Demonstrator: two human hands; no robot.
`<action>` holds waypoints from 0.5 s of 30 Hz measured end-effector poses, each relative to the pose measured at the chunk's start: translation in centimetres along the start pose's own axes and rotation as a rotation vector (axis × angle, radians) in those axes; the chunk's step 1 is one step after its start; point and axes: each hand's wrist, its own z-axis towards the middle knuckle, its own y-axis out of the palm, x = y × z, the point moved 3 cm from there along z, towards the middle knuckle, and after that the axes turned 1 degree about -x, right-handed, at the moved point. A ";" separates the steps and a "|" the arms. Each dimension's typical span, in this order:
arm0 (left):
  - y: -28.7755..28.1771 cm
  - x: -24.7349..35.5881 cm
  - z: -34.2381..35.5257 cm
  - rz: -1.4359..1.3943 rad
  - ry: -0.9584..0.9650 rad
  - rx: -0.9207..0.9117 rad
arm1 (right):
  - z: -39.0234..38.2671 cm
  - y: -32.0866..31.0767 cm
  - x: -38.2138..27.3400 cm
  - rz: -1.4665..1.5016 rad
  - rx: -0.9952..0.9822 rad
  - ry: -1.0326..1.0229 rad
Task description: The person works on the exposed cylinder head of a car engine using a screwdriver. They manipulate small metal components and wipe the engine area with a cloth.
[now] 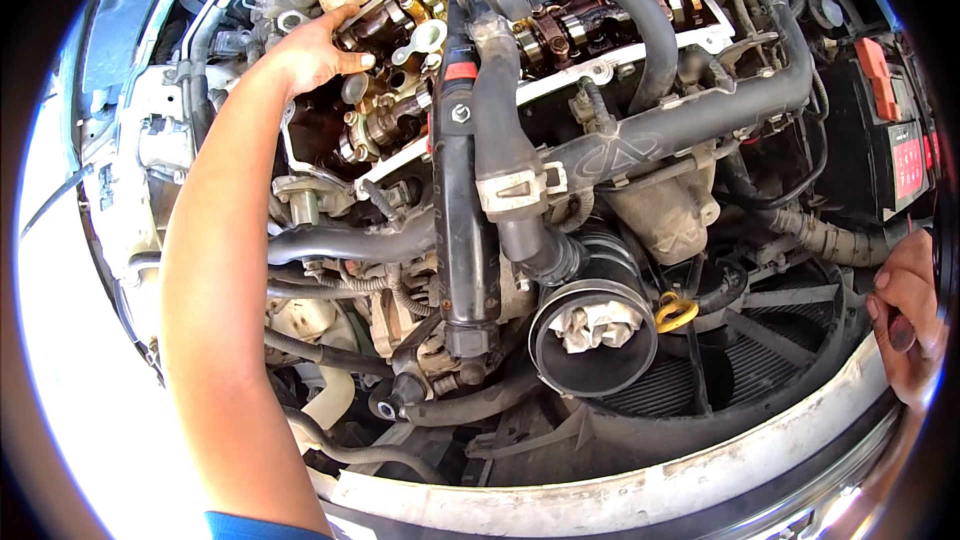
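My left arm reaches up the left side of an open engine bay. At its end my left hand (310, 52) rests at the rim of the uncovered cylinder head (610, 75), thumb apart from the fingers. Oily camshafts (555, 30) lie exposed inside the head, close to the thumb. Some fingertips of that hand are hidden behind the rim. Far right, at the picture's edge, my right hand (912, 305) is curled around a small dark tool handle (901, 333). The rest of that tool is too unclear to name.
A long black bar (465, 210) with a red band crosses the engine. Crumpled white paper (592, 325) plugs the open intake hose (545, 365). Nearby are a yellow dipstick ring (677, 313), the radiator fan (740, 340), a battery (880, 130) and the white front crossmember (620, 505).
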 end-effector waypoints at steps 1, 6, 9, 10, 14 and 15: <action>0.0 0.0 0.2 0.003 0.007 0.002 | -0.1 -0.2 0.0 -0.011 -0.005 0.010; -0.4 -0.9 -0.1 0.076 -0.010 0.024 | -0.8 1.0 0.4 -0.018 0.010 0.100; -0.1 -1.2 0.2 0.047 0.040 0.022 | -1.2 0.8 -0.3 -0.030 0.003 0.163; -0.2 -1.2 0.4 0.040 0.051 0.026 | -1.1 0.6 -0.5 -0.040 0.001 0.171; -0.2 -1.2 0.2 0.076 0.055 0.044 | -1.2 0.8 -0.2 -0.037 0.004 0.161; -0.2 -1.2 0.1 0.092 0.052 0.052 | -1.1 0.8 -0.2 -0.036 0.005 0.161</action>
